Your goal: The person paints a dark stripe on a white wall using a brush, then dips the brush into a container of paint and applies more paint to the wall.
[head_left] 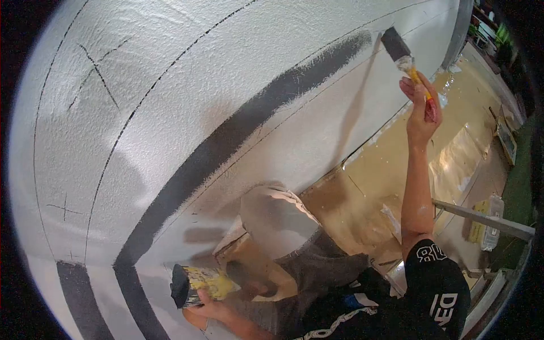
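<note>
My right hand [424, 107] is closed around the yellow and red handle of a paintbrush [398, 46], at the upper right. The brush's dark, paint-covered bristles are beside the wall, near the end of a grey painted stripe [249, 119]; whether they touch it I cannot tell. At the lower left, my left hand [207, 309] holds a paint-smeared yellowish can [207, 283] tilted, its dark opening towards the left. The white textured wall [187, 102] carries thin dark curved guide lines and a drawn X.
Brown protective sheeting [385, 164] covers the floor below the wall. A metal ladder [487, 218] stands at the lower right, near a clear plastic container [492, 224]. Plants [503, 35] show at the top right. More grey stripes [85, 300] run down the lower left wall.
</note>
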A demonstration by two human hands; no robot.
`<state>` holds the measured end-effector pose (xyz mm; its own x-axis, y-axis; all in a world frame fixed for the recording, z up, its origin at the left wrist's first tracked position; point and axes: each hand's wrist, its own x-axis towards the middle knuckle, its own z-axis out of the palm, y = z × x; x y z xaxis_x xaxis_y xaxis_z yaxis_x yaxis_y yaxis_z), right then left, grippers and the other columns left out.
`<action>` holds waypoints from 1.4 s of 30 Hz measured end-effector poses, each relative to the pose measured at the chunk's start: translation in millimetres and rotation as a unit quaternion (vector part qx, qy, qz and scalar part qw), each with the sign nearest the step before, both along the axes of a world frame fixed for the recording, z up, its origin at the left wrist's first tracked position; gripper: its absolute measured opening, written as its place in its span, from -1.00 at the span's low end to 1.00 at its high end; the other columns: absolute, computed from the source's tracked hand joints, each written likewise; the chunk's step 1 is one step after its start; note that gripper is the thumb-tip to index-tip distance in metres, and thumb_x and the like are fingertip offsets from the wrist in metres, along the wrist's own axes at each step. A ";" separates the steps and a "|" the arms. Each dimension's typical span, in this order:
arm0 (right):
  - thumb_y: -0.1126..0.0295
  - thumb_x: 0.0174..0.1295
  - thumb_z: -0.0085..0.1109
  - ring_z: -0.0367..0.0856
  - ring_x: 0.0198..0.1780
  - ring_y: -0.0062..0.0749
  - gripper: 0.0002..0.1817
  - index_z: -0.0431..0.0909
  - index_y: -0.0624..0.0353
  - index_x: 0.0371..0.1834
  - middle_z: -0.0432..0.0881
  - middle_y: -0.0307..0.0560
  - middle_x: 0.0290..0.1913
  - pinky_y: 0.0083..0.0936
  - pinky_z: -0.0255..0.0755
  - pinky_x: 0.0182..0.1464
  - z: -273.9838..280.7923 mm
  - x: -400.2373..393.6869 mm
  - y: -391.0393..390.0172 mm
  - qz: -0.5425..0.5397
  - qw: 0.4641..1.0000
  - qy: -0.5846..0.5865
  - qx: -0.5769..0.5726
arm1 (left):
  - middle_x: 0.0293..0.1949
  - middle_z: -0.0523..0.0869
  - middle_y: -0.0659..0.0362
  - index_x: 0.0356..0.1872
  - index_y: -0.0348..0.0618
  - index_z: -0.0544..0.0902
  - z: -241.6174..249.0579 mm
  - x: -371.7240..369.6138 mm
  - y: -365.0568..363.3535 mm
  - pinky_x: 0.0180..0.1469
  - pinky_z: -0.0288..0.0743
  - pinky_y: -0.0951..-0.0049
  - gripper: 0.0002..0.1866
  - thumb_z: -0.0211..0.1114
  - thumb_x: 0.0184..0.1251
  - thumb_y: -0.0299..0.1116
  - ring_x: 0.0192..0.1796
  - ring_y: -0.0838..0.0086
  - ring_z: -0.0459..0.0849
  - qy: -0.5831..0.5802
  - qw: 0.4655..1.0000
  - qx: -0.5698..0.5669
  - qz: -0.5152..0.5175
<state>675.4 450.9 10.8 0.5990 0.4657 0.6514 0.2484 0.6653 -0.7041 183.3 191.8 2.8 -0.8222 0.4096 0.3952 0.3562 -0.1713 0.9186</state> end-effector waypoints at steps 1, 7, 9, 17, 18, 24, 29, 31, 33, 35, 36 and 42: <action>0.48 0.50 -0.02 0.71 0.00 -0.30 -0.69 0.49 0.45 0.18 0.71 0.12 -0.05 -0.34 0.59 0.14 -4.8 -8.1 3.3 0.021 1.000 0.002 0.011 | 0.11 0.57 -0.15 0.18 -0.43 0.35 1.0 5.4 1.2 -0.05 0.73 0.11 -0.42 0.40 0.34 -0.26 -0.01 0.15 0.68 -0.022 0.999 0.001 0.024; 0.58 0.37 0.10 0.75 -0.11 -0.37 -0.71 0.57 0.42 0.11 0.75 0.10 -0.08 -0.44 0.60 0.01 8.0 -99.1 -36.6 0.217 0.973 -0.081 -0.013 | 0.10 0.58 -0.16 0.15 -0.46 0.35 16.1 25.4 11.3 -0.04 0.73 0.10 -0.45 0.39 0.35 -0.29 -0.02 0.15 0.69 -0.011 1.000 -0.005 -0.002; 0.54 0.39 0.08 0.75 -0.09 -0.28 -0.69 0.54 0.45 0.14 0.74 0.13 -0.08 -0.38 0.59 0.06 10.2 -102.1 -50.6 0.238 0.962 -0.130 -0.018 | 0.10 0.58 -0.16 0.16 -0.46 0.36 12.7 23.7 11.8 -0.04 0.73 0.10 -0.44 0.39 0.34 -0.29 -0.02 0.15 0.68 -0.003 1.000 0.010 -0.013; 0.58 0.38 0.10 0.74 -0.10 -0.37 -0.71 0.56 0.43 0.13 0.73 0.13 -0.03 -0.46 0.60 -0.01 0.4 -48.9 -7.5 0.092 0.990 -0.109 0.010 | 0.10 0.58 -0.15 0.15 -0.45 0.37 7.7 10.5 5.5 -0.02 0.72 0.08 -0.43 0.41 0.33 -0.25 -0.02 0.13 0.68 0.007 0.998 0.006 -0.055; 0.57 0.41 0.09 0.74 -0.08 -0.35 -0.71 0.55 0.44 0.14 0.73 0.12 -0.04 -0.46 0.61 -0.02 -2.7 -40.5 -4.5 0.070 0.992 -0.095 0.034 | 0.10 0.58 -0.14 0.16 -0.45 0.37 9.7 16.4 7.7 -0.02 0.72 0.07 -0.41 0.42 0.33 -0.24 -0.01 0.13 0.68 -0.007 1.000 0.005 -0.028; 0.52 0.46 0.06 0.73 -0.07 -0.38 -0.72 0.54 0.42 0.15 0.74 0.07 -0.09 -0.47 0.60 -0.01 5.5 -29.8 -3.9 -0.013 0.997 0.071 0.033 | 0.10 0.58 -0.12 0.18 -0.42 0.35 12.0 20.3 8.1 -0.01 0.73 0.07 -0.39 0.43 0.31 -0.22 0.01 0.13 0.68 -0.007 0.999 0.013 -0.031; 0.50 0.41 0.09 0.75 -0.14 -0.43 -0.70 0.57 0.41 0.14 0.76 0.04 -0.17 -0.49 0.61 -0.05 6.1 -106.6 -33.2 0.134 0.986 -0.094 -0.024 | 0.09 0.57 -0.12 0.16 -0.40 0.34 11.2 24.0 12.2 0.00 0.73 0.06 -0.42 0.42 0.32 -0.24 0.00 0.14 0.68 -0.004 0.999 0.019 -0.025; 0.50 0.39 0.10 0.75 -0.16 -0.44 -0.70 0.58 0.41 0.12 0.77 0.05 -0.18 -0.48 0.61 -0.07 12.6 -119.4 -53.1 0.181 0.974 -0.129 -0.051 | 0.09 0.57 -0.12 0.15 -0.40 0.33 12.4 25.5 11.1 0.00 0.73 0.05 -0.44 0.40 0.34 -0.28 -0.01 0.15 0.67 -0.035 0.999 0.000 -0.006; 0.45 0.41 0.06 0.75 -0.10 -0.25 -0.68 0.54 0.44 0.12 0.73 0.13 -0.12 -0.32 0.62 0.03 11.8 -127.6 -65.2 0.233 0.956 -0.175 -0.022 | 0.09 0.56 -0.11 0.16 -0.39 0.33 10.3 18.8 6.4 0.01 0.73 0.04 -0.46 0.39 0.34 -0.31 -0.02 0.16 0.67 -0.020 0.999 -0.002 -0.030; 0.49 0.38 0.08 0.76 -0.15 -0.30 -0.71 0.57 0.41 0.09 0.74 0.11 -0.15 -0.37 0.63 -0.03 14.6 -122.1 -77.3 0.201 0.969 -0.140 -0.045 | 0.09 0.56 -0.10 0.16 -0.39 0.33 -0.1 7.9 2.3 0.01 0.72 0.04 -0.47 0.38 0.34 -0.34 -0.02 0.17 0.67 -0.012 0.998 0.002 -0.055; 0.53 0.34 0.10 0.78 -0.21 -0.34 -0.73 0.60 0.39 0.06 0.76 0.09 -0.18 -0.43 0.64 -0.09 19.4 -120.6 -83.3 0.170 0.978 -0.104 -0.068 | 0.09 0.56 -0.08 0.18 -0.39 0.34 -8.1 -0.9 -2.2 0.02 0.70 0.11 -0.43 0.42 0.31 -0.30 -0.02 0.18 0.66 0.027 0.998 -0.015 -0.059; 0.19 0.37 0.05 0.74 -0.35 -0.11 -0.55 0.50 0.50 -0.03 0.64 0.20 -0.27 -0.35 0.70 -0.30 50.2 -113.4 -127.8 0.270 0.956 0.040 -0.112 | 0.13 0.52 -0.02 0.23 -0.41 0.36 -21.6 34.4 -1.0 0.22 0.43 0.22 -0.06 0.67 -0.05 -0.04 0.14 0.21 0.53 0.162 0.981 -0.106 0.011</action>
<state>562.0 323.1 61.0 0.2759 0.8432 0.4613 -0.1479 0.5115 -0.8465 217.6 190.8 -18.8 -0.6774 0.4945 0.5446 0.6364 0.0226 0.7710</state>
